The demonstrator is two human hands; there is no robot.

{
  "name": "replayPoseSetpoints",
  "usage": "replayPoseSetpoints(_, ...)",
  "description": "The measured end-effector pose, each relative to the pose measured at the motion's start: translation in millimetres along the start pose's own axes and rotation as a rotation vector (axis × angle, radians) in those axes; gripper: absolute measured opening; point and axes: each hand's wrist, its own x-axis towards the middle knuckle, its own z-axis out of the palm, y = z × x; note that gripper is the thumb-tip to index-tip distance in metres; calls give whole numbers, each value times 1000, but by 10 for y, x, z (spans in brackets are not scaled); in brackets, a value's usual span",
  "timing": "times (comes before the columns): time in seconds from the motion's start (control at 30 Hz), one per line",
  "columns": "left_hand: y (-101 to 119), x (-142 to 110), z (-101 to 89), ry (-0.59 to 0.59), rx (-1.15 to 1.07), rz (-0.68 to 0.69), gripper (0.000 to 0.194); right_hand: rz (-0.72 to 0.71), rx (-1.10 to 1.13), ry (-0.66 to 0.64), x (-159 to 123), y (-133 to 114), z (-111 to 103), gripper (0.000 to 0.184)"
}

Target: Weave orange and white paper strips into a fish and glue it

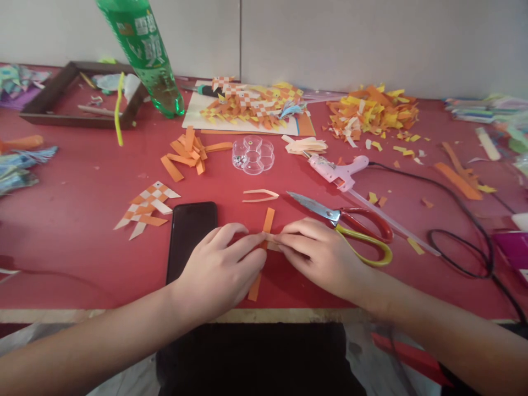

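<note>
Near the table's front edge, my left hand (229, 261) is closed, its fingertips pressed on an orange paper strip (268, 219) where a cream paper strip (273, 247) crosses it. From the other side, the fingertips of my right hand (319, 254) pinch the cream strip; part of it is hidden under the fingers. Just beyond lies a folded cream strip (260, 196) shaped like a V. A black phone (187, 231) lies beside my left hand. Scissors with one red and one yellow handle (330, 212) lie beyond my right hand. A woven orange-and-cream paper fish (146, 209) rests left of the phone.
Orange strips (190, 151), a clear flower-shaped tray (253, 155) and a pink glue gun (338, 171) with a black cord (449, 201) lie farther back. Behind them are woven fish (256, 104), paper scraps (373, 113), a green bottle (144, 55) and a dark frame (74, 119).
</note>
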Motion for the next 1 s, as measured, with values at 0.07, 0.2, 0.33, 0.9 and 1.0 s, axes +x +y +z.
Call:
replayPoseSetpoints(0.07,2,4,1,8,1,-5,15,1,2,7,4,-2,-7,18)
replayPoseSetpoints(0.2,3,12,2,-15,-28,-18,27,-11,-14,33,13,-4,-7,18)
replayPoseSetpoints(0.33,2,16,-9,-31,-31,-20,34,-12,-13,41,18,-5,2,18)
replayPoseSetpoints(0.9,-15,45,1,-69,-90,-45,33,-52,-37,27,-73,26,3,34)
replayPoseSetpoints(1.0,-6,50,-2,-79,-77,-47,33,-52,-30,17,-75,10,-15,31)
